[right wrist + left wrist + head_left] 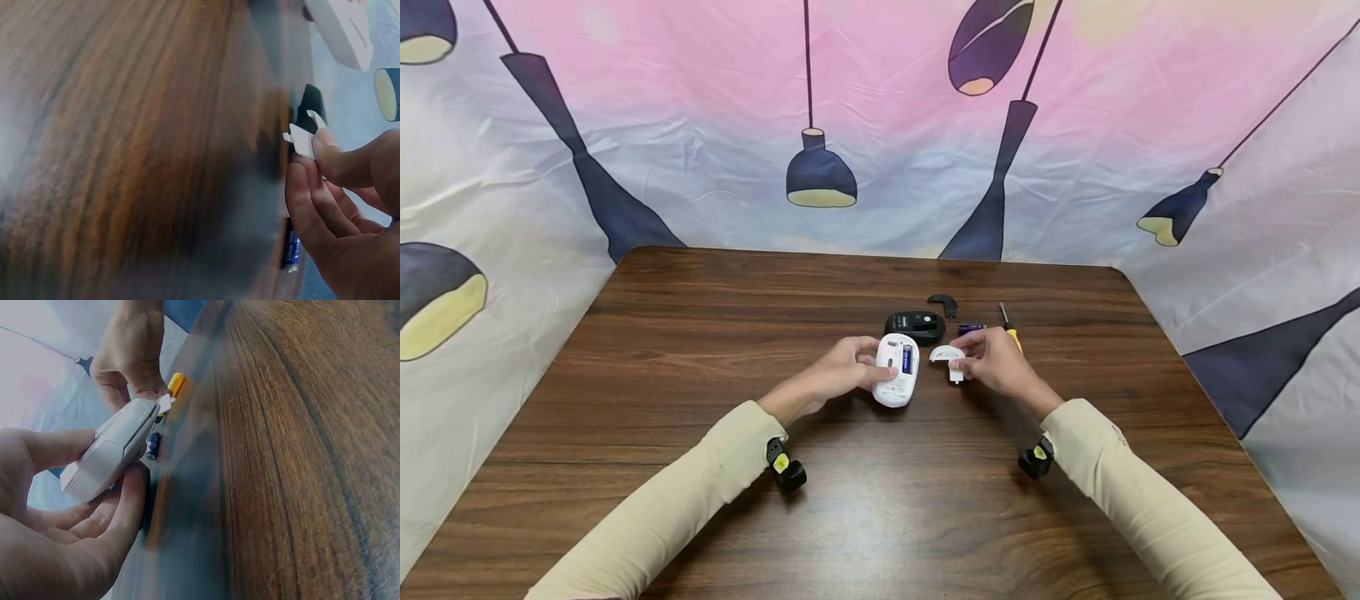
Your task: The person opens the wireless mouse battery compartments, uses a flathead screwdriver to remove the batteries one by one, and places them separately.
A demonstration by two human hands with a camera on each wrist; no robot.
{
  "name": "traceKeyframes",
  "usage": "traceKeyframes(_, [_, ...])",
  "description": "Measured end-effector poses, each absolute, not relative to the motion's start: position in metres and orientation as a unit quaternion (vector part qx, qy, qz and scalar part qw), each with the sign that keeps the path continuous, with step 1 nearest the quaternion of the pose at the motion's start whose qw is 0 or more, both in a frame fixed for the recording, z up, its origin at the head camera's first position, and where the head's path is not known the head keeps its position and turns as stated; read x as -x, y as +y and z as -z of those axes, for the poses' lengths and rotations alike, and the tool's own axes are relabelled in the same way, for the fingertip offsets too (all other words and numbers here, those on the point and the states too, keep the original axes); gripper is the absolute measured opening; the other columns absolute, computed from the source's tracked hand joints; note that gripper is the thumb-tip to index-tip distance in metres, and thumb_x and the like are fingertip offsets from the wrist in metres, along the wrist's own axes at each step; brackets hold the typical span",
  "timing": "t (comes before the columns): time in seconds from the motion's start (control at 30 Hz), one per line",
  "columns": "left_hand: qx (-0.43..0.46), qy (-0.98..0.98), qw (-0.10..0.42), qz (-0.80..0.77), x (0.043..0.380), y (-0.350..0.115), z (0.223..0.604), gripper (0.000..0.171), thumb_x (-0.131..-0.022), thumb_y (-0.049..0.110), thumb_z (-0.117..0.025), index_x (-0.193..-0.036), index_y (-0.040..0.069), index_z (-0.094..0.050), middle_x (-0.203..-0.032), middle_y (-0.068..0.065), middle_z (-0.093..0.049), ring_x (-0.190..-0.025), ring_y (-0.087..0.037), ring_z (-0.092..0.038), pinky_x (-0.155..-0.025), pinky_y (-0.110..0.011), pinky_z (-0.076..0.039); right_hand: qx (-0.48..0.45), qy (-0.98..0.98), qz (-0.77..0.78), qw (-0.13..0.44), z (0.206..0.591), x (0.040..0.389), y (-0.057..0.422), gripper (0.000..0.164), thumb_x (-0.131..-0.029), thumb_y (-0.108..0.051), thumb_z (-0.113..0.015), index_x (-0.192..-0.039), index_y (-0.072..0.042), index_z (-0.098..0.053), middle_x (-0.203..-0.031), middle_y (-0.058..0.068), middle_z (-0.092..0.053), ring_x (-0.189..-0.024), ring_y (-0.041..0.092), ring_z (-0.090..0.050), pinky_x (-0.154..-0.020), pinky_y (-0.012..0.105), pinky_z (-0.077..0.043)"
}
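Note:
My left hand [848,367] holds a white computer mouse [889,393] above the table, its underside facing up. A blue battery [907,359] sits in the mouse's uncovered compartment. Just to the right, my right hand [1000,360] pinches a white battery cover [956,374] between thumb and fingers, apart from the mouse. In the left wrist view the white mouse [109,453] is seen from its side, between thumb and fingers. The right wrist view shows the cover [304,140] at the fingertips.
Behind the hands a black mouse [917,323] lies underside up, with its black cover [944,303] just beyond. A blue battery [970,329] and a yellow-handled screwdriver [1009,322] lie near my right hand. The wooden table [700,333] meets a printed cloth backdrop [715,150].

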State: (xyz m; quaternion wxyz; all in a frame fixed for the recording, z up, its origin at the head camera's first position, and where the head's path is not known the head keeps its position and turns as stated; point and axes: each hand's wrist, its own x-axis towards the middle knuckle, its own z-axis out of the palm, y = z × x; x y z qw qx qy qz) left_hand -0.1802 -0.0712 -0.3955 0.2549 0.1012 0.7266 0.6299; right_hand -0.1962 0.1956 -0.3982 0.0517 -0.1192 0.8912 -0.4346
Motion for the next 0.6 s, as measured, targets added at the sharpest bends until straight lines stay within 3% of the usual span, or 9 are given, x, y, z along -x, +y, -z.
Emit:
traceKeyframes(0.33, [-0.093,0.724,0.255,-0.635,0.181,-0.07,0.393,0.043,-0.094,0.006,-0.07,-0.13,-0.01,-0.054,-0.103,-0.015,-0.07,-0.086,-0.017,-0.068,-0.079,-0.032,-0.061,0.099,0.933,0.342,0.043,0.403,0.2,0.199,0.027,-0.087,-0.007,-0.081,-0.11,0.004,-0.075,-0.105,0.019,-0.072,-0.067,0.014,-0.068,-0.058,0.028,-0.058])
traceKeyframes(0.6, [-0.089,0.724,0.25,-0.637,0.18,-0.071,0.392,0.043,-0.094,0.006,-0.07,-0.131,-0.011,-0.054,-0.105,-0.015,-0.069,-0.086,-0.015,-0.067,-0.077,-0.029,-0.06,0.118,0.948,0.294,0.029,0.404,0.207,0.2,0.023,-0.089,-0.011,-0.079,-0.108,0.002,-0.077,-0.099,0.014,-0.075,-0.076,0.018,-0.065,-0.066,0.033,-0.054])
